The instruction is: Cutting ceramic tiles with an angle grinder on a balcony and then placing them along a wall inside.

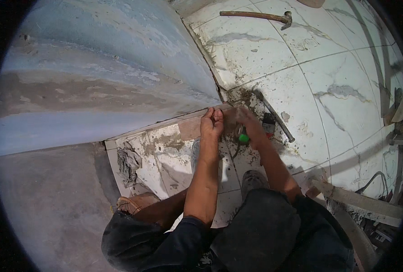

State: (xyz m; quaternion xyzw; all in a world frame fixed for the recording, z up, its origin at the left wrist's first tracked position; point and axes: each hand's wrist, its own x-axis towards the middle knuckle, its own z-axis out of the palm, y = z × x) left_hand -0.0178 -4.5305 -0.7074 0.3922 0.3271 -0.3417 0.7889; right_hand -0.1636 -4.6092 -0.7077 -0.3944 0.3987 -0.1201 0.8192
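Note:
A brown skirting tile (pixel 190 128) stands along the foot of the blue wall, near the wall's corner. My left hand (pixel 212 122) is closed, with thumb and fingertips pinched at the tile's upper edge. Just to its right, my right hand (pixel 252 128) is smeared by motion close to the tile's end. Its fingers cannot be made out, nor whether they hold anything. A round green thing (pixel 243 138) shows beside that hand; its kind is unclear. Behind my right hand lies a long metal bar (pixel 276 115), beside a small black and red object (pixel 269 123).
A wooden-handled hammer (pixel 260 16) lies on the marbled floor tiles (pixel 319 118) at the far side. Mortar crumbs (pixel 244 96) litter the wall corner. A crumpled grey rag (pixel 129 164) is at the left. Bent boards and tools (pixel 369 204) crowd the right.

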